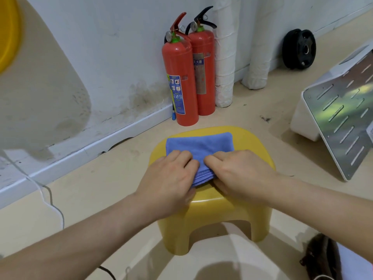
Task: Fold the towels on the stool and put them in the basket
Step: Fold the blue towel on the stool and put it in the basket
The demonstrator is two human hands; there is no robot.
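- The blue towel [198, 145] lies folded on top of the yellow stool [232, 201], its far part flat and its near edge showing several stacked layers between the two hands
- The left hand [171, 178] rests palm-down on the near left part of the towel, fingers curled over the cloth and thumb seemingly tucked under the layered edge, so it looks closed on the towel
- The right hand [240, 170] mirrors it on the near right, fingers bent onto the cloth and meeting the left hand's knuckles near the middle; it also appears to pinch the towel's edge
- No basket can be made out with certainty; a yellow rim [9, 33] at the upper left might belong to one, but I cannot tell
- Judging by the stack of layers, the folding looks nearly done, with the lift and transfer to come
- Risk: both grips sit at the near edge only, so lifting from there could let the far layers droop and the fold fall open
- Risk: the stool's top is smooth plastic, so a sideways pull may slide the whole towel off toward the floor [113, 178]
- Risk: two red fire extinguishers [181, 81] stand just behind the stool, and a wide forward swing could knock them
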